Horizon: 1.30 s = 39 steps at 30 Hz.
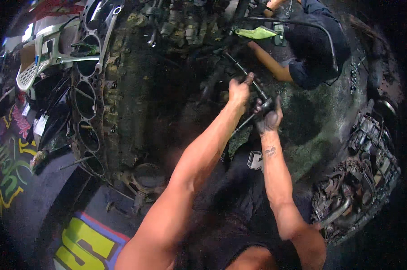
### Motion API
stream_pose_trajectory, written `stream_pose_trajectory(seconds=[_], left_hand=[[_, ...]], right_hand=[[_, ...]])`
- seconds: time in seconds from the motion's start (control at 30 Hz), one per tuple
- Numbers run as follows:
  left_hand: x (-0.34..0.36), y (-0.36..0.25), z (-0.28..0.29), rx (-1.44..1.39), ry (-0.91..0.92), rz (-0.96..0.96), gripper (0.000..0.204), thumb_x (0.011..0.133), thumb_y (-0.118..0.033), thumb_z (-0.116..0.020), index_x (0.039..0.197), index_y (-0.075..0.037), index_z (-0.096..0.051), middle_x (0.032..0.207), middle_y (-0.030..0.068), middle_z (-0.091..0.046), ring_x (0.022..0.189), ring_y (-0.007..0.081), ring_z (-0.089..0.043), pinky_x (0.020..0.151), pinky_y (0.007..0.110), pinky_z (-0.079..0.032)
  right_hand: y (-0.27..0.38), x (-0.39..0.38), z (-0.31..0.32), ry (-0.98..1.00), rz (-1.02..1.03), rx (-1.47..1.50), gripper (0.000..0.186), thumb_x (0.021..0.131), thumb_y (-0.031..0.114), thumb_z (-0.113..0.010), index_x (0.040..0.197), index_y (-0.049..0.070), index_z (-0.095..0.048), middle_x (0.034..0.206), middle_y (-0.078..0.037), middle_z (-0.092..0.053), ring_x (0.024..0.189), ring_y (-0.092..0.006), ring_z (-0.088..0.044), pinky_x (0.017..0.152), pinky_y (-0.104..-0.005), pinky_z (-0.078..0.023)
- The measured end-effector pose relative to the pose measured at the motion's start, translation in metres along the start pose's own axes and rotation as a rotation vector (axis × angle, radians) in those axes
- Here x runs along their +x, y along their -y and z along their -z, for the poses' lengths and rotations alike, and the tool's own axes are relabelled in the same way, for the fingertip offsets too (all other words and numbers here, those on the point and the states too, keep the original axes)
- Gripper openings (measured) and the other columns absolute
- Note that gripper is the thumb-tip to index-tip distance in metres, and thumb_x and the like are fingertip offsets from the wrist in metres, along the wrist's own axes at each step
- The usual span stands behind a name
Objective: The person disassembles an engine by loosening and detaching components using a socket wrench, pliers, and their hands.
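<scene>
My left hand [239, 91] is closed around a long steel extension bar [236, 62], whose upper end reaches in among dark, greasy engine parts. Below and right of it, my blackened right hand [268, 118] grips the lower end of the same tool, at a joint with a dark cross handle [244, 122] that slants down to the left. A large engine block [133, 103] fills the middle-left, with a row of round cylinder openings along its left edge. A co-worker's bare forearm [274, 66] lies just beyond the tool, beside the engine.
A co-worker in dark clothing [316, 47] bends over the upper right, near a yellow-green piece [255, 33] and a curved bar. A white plastic part [31, 74] sits at upper left, a pile of greasy metal parts [352, 180] at lower right. Painted lettering [10, 175] covers the left side.
</scene>
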<state>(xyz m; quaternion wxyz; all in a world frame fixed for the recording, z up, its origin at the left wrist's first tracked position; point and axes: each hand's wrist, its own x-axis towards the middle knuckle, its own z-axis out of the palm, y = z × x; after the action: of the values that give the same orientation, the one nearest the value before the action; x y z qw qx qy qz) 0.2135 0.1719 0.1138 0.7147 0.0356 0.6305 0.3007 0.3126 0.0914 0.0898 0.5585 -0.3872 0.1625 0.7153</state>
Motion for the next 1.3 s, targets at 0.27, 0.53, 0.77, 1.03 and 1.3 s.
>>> stream_pose_trajectory(seconds=[0.27, 0.53, 0.77, 1.03, 1.3], left_hand=[[0.006, 0.014, -0.008, -0.287, 0.041, -0.002, 0.022, 0.081, -0.022, -0.050, 0.083, 0.000, -0.049, 0.068, 0.0086, -0.054, 0.058, 0.0201, -0.054, 0.049, 0.033, -0.044], [0.002, 0.007, -0.003, -0.321, 0.012, -0.028, 0.021, 0.082, -0.020, -0.050, 0.076, 0.001, -0.049, 0.063, 0.0074, -0.051, 0.054, 0.0189, -0.052, 0.045, 0.032, -0.044], [0.002, 0.006, -0.013, -0.350, -0.087, 0.023, 0.022, 0.080, -0.021, -0.052, 0.082, 0.001, -0.051, 0.064, 0.0071, -0.054, 0.050, 0.0171, -0.050, 0.046, 0.030, -0.043], [0.018, 0.020, 0.000, -0.308, 0.068, -0.084, 0.025, 0.080, -0.025, -0.052, 0.075, -0.001, -0.055, 0.067, 0.0065, -0.057, 0.056, 0.0151, -0.054, 0.053, 0.029, -0.043], [0.000, 0.009, -0.007, -0.085, -0.239, -0.097, 0.027, 0.082, -0.027, -0.048, 0.098, -0.006, -0.051, 0.085, 0.0090, -0.056, 0.070, 0.0137, -0.051, 0.059, 0.029, -0.040]], right_hand=[[0.001, 0.006, 0.091, -0.027, 0.367, -0.194, 0.028, 0.072, 0.014, -0.055, 0.091, -0.006, -0.055, 0.092, -0.010, -0.057, 0.083, -0.0210, -0.054, 0.077, -0.0297, -0.042], [-0.018, 0.018, 0.068, -0.092, 0.422, -0.662, 0.044, 0.070, 0.014, -0.050, 0.107, -0.009, -0.043, 0.098, -0.019, -0.051, 0.085, -0.0264, -0.052, 0.077, -0.0334, -0.041], [-0.010, 0.025, 0.094, -0.126, 0.269, 0.013, 0.047, 0.063, 0.025, -0.047, 0.103, 0.002, -0.048, 0.083, -0.016, -0.054, 0.064, -0.0258, -0.052, 0.055, -0.0361, -0.044], [0.043, -0.071, 0.045, -0.028, 0.277, -0.411, 0.029, 0.068, 0.016, -0.056, 0.093, 0.006, -0.045, 0.069, -0.004, -0.042, 0.059, -0.0137, -0.041, 0.046, -0.0240, -0.030], [0.032, -0.093, -0.185, 0.721, 0.868, -1.474, 0.029, 0.051, 0.006, -0.063, 0.076, 0.005, -0.047, 0.066, -0.006, -0.045, 0.066, -0.0231, -0.046, 0.062, -0.0365, -0.040]])
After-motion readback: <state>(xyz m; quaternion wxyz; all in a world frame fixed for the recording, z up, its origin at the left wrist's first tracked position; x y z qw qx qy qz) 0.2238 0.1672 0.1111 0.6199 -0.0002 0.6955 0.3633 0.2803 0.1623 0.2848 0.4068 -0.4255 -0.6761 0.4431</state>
